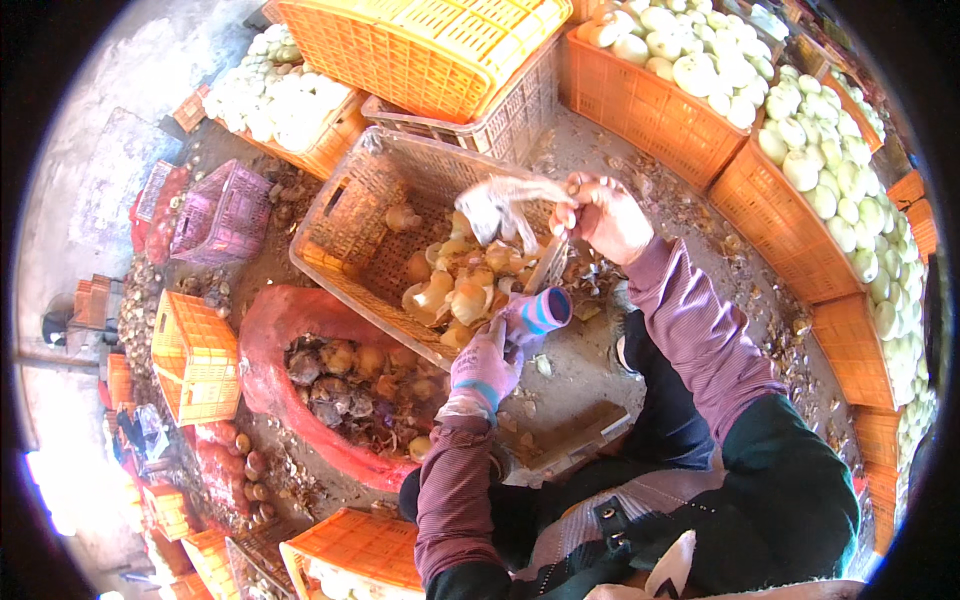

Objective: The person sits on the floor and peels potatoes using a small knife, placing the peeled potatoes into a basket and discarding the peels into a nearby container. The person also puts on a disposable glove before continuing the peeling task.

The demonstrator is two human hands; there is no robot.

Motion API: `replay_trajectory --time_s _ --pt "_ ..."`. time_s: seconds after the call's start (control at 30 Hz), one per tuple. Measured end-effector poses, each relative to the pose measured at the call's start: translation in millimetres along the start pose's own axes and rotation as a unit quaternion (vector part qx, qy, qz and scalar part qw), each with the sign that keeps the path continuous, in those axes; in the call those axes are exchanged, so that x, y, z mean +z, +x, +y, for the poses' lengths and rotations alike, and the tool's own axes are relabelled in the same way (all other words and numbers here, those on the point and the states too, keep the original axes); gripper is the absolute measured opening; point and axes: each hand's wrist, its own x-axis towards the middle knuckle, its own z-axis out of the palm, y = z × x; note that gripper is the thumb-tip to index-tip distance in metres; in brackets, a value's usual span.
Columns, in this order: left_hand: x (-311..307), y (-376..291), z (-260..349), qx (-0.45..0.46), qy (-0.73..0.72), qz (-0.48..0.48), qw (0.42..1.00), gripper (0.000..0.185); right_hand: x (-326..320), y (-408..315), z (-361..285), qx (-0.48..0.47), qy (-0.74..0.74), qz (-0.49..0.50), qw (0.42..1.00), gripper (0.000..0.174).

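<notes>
My left hand wears a lavender work glove with a blue band at the wrist. Its fingers grip a second lavender glove, whose striped cuff faces open to the right. Bare, my right hand pinches a limp, thin whitish piece that looks like a disposable glove. This hangs over a worn orange plastic crate in front of me. Peeled and partly peeled onions lie in that crate. Beside it, at left, a red mesh sack gapes around unpeeled onions.
Orange crates heaped with pale peeled onions curve along the right. An upturned yellow crate rests on a brown crate at the back. A purple crate stands at left. Onion skins litter the floor.
</notes>
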Motion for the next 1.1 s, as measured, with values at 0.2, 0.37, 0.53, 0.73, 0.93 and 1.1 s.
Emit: replay_trajectory --time_s 0.2,0.37,0.53,0.73,0.93,1.1 --pt "-15.2 -6.9 -17.9 0.005 -0.054 0.167 0.984 0.062 17.5 -1.3 21.3 0.088 0.053 -0.013 0.995 0.008" --pt "-32.2 -19.9 -17.9 0.039 -0.407 0.309 0.859 0.071 23.6 -2.0 31.5 0.117 0.054 -0.066 0.989 0.007" --pt "-40.2 -26.4 -4.1 0.110 -0.385 0.338 0.852 0.070 38.3 -3.0 45.0 0.191 0.081 -0.129 0.970 0.005" --pt "-37.2 -23.7 -12.3 0.078 -0.551 0.305 0.773 0.038 44.2 9.6 56.9 0.154 0.142 -0.119 0.971 0.009" --pt "-40.9 -33.9 -16.6 0.019 -0.610 0.309 0.730 0.027 52.4 10.7 65.1 0.113 -0.108 -0.039 0.987 0.020" --pt "-47.8 -39.8 -10.2 -0.019 -0.653 0.266 0.709 0.031 71.8 -2.1 89.0 0.090 -0.215 -0.152 0.960 0.027"
